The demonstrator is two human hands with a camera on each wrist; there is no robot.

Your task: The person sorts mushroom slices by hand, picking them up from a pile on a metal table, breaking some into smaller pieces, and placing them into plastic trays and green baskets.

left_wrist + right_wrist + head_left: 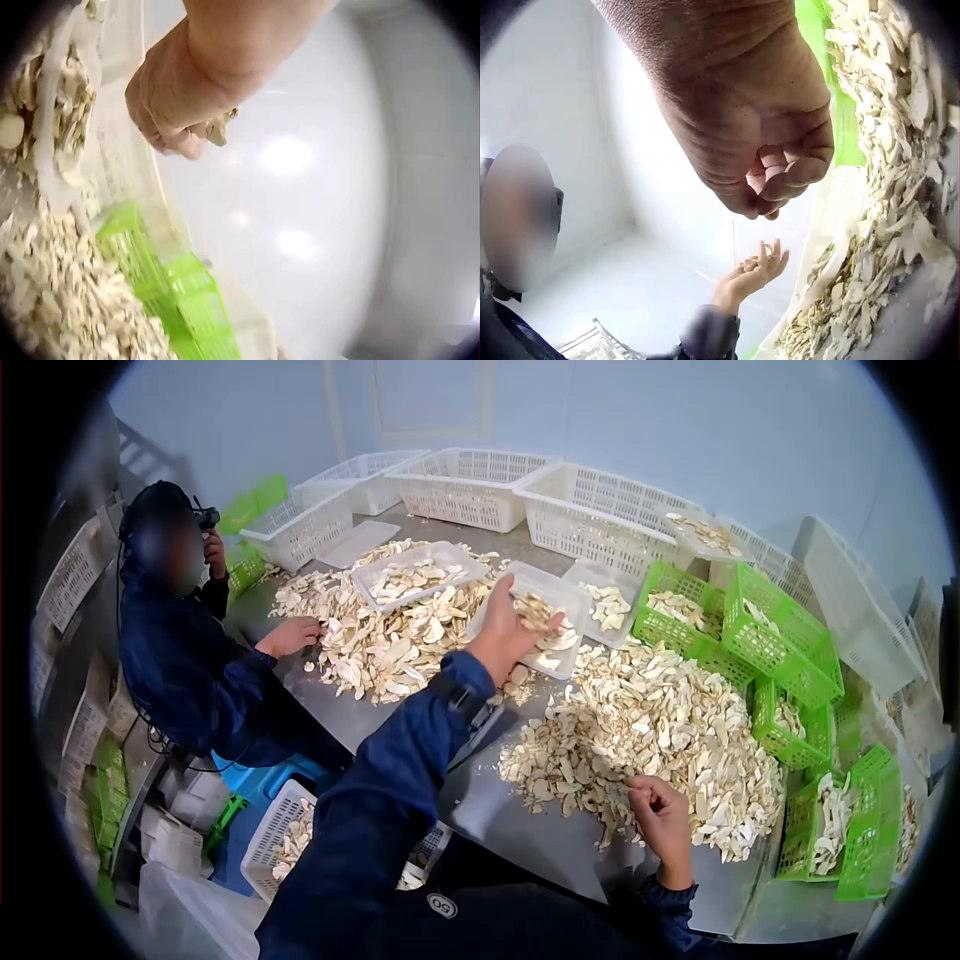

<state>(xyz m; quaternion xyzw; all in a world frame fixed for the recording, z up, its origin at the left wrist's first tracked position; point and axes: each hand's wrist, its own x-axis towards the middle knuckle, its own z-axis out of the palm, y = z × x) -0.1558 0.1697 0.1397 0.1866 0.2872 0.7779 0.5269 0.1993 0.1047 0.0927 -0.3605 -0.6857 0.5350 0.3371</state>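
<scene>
A handful of pale slices (538, 614) sits in the left hand (502, 635) — fingers cupped around it — above a translucent tray (568, 598) that holds more of the same. We see the right hand (663, 822) at the near edge of a broad heap (670, 735), its fingers curled in; whether they pinch a slice, we cannot tell. A second heap (380, 655) spreads to the left, where a person in dark blue (190, 670) reaches one hand to its edge. Around the metal table (500, 815) we find green baskets (790, 645) on the right and white crates (600, 510) along the wall — some of the green ones holding slices too.
</scene>
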